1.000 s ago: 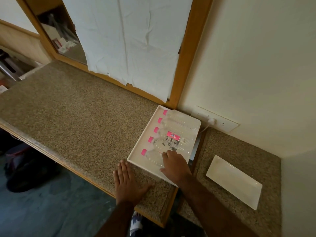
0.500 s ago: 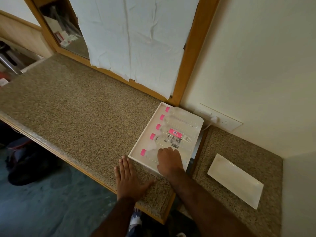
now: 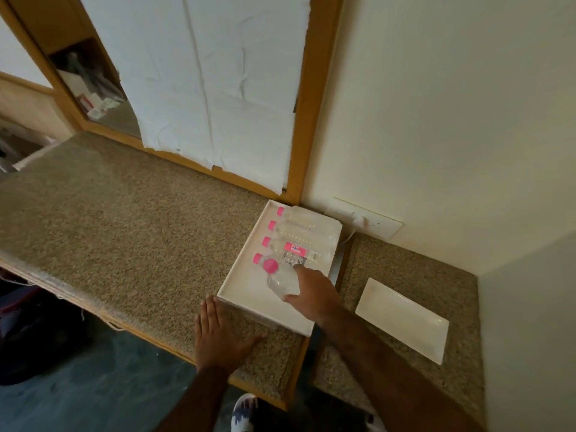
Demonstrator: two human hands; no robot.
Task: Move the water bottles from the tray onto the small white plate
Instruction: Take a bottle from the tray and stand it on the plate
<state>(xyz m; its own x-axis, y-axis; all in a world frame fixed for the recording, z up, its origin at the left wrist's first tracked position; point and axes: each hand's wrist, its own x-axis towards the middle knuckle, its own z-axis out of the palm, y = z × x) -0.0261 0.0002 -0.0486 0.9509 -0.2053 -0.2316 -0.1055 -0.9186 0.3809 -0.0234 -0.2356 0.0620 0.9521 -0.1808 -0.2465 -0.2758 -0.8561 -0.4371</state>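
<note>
Over the near end of the white tray [image 3: 237,294], the right hand [image 3: 314,294] has its fingers [image 3: 300,269] and thumb clamped around a clear water bottle [image 3: 280,283], pink cap [image 3: 270,265] tilted up and away. Four more pink-capped bottles [image 3: 299,235] lie side by side at the tray's far end, by the wall. Just beside the tray's near edge, the left hand [image 3: 218,335] presses flat on the speckled counter [image 3: 124,213], fingers together, thumb out. Off to the right, apart from the tray, lies the small white plate [image 3: 402,319].
</note>
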